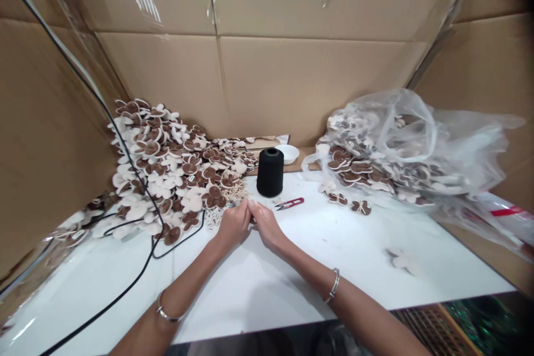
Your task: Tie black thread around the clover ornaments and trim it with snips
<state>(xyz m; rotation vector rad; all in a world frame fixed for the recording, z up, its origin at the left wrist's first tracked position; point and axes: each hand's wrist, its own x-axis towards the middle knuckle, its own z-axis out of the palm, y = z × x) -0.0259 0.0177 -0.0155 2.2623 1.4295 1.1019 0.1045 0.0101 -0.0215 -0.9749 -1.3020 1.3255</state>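
My left hand (236, 221) and my right hand (265, 223) meet at the fingertips over the middle of the white table. Both are closed, their fingers pinched together. A bit of something brown shows beneath the fingers; the rest is hidden by my hands. Just beyond them stands a black thread cone (270, 175). Red-handled thread snips (290, 204) lie to the right of my right hand. A heap of brown and cream flower-shaped fabric pieces (167, 161) rises to the left, with small cream strips (233, 193) at its near edge, close to my left hand.
A clear plastic bag (417, 139) with more fabric pieces lies at the back right. Two brown pieces with cream bows (361, 207) sit before it. A white dish (287, 153) is behind the cone. A black cable (137, 178) crosses the left. Cardboard walls (292, 78) enclose the table.
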